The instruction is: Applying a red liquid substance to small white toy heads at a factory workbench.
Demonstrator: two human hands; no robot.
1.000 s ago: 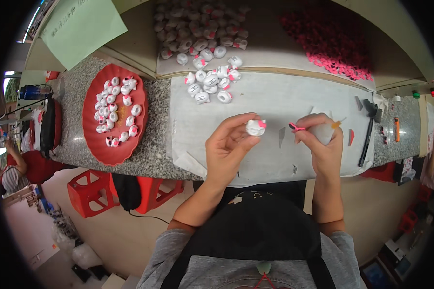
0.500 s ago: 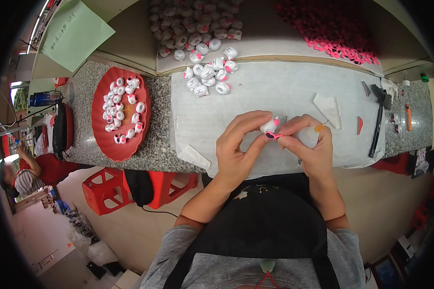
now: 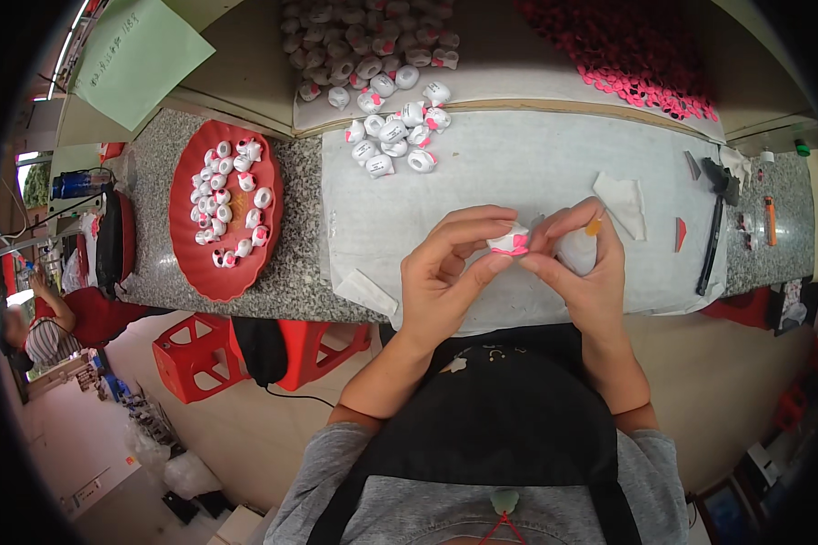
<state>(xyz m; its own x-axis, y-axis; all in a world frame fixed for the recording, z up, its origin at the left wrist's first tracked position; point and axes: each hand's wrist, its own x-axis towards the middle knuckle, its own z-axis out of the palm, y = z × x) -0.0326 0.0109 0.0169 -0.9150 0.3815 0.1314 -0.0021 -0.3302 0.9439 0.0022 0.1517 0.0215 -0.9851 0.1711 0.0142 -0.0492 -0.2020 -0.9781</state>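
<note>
My left hand (image 3: 441,277) pinches a small white figurine head with pink details (image 3: 505,241) between thumb and fingers. The thumb and fingertips of my right hand (image 3: 600,291) meet the head's right side, where a pink piece (image 3: 518,245) lies against it. Tucked in the palm of that same hand is a small translucent squeeze bottle (image 3: 576,254) with an orange-yellow neck. Fingers partly hide both the head and the bottle.
Several white heads (image 3: 393,132) lie loose on the white sheet (image 3: 482,173), more piled behind. Pink pieces (image 3: 645,77) heap at the back right. A red scalloped tray (image 3: 184,263) holds more heads at left. A black pen-like tool (image 3: 711,245) and paper scraps (image 3: 623,204) lie right.
The white head has turned in my left fingers. The pink-and-black piece, earlier seen below it between both thumbs, now shows as pink against the head. My right hand still keeps the bottle.
</note>
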